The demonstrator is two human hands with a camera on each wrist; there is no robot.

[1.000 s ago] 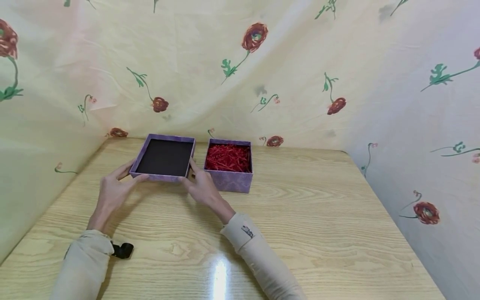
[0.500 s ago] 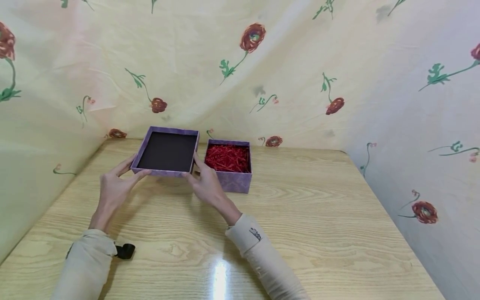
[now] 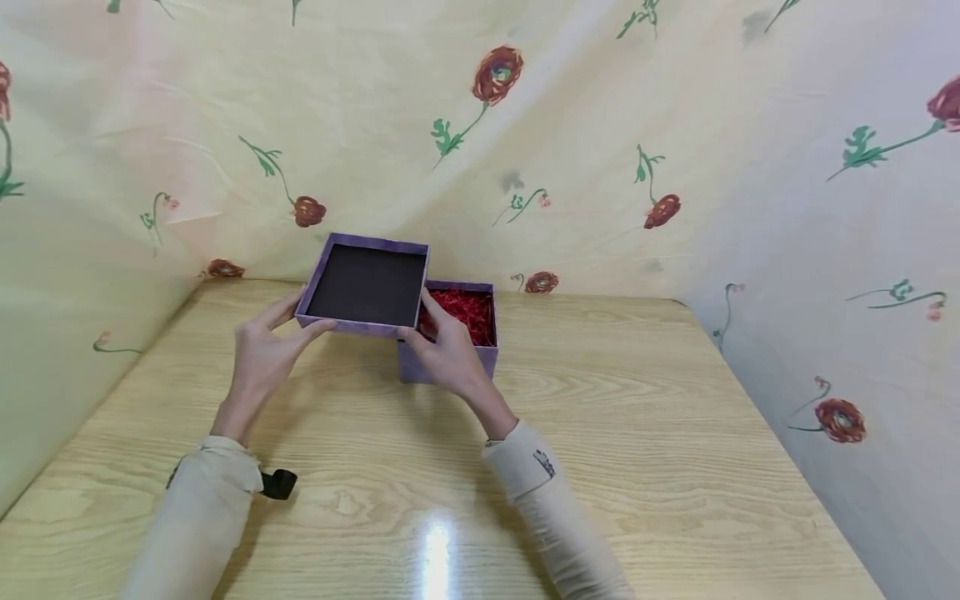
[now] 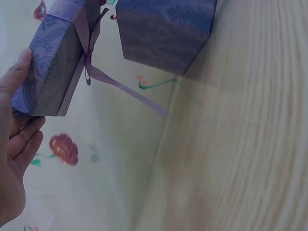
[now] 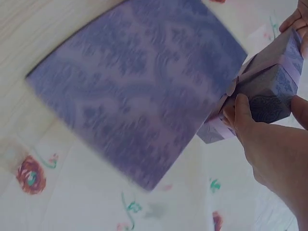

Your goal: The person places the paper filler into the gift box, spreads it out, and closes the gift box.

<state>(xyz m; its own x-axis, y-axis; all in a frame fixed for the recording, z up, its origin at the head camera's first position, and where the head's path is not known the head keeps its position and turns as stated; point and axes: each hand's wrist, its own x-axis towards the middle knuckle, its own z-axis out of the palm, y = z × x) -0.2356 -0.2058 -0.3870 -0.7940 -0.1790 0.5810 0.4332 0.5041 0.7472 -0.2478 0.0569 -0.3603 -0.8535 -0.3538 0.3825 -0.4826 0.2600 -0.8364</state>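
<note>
A purple patterned box lid (image 3: 366,285), its black inside facing up, is held above the table. My left hand (image 3: 262,358) pinches its near left corner, thumb on the front rim. At the near right corner my right hand (image 3: 453,354) grips it, thumb in front and fingers along the side. A lilac ribbon (image 4: 126,90) tied in a bow hangs from the lid's outer face in the left wrist view. Partly behind the lid and right hand stands the open purple box (image 3: 480,360), filled with red shredded paper (image 3: 467,312).
The wood-grain table (image 3: 600,417) meets a flower-printed cloth (image 3: 360,150) along its back and sides. A black device (image 3: 279,484) sits at my left wrist. Light glares off the near part of the table.
Both hands have raised the lid and carried it rightward, from beside the box until it overlaps the box's left part in the head view. The box has stayed put.
</note>
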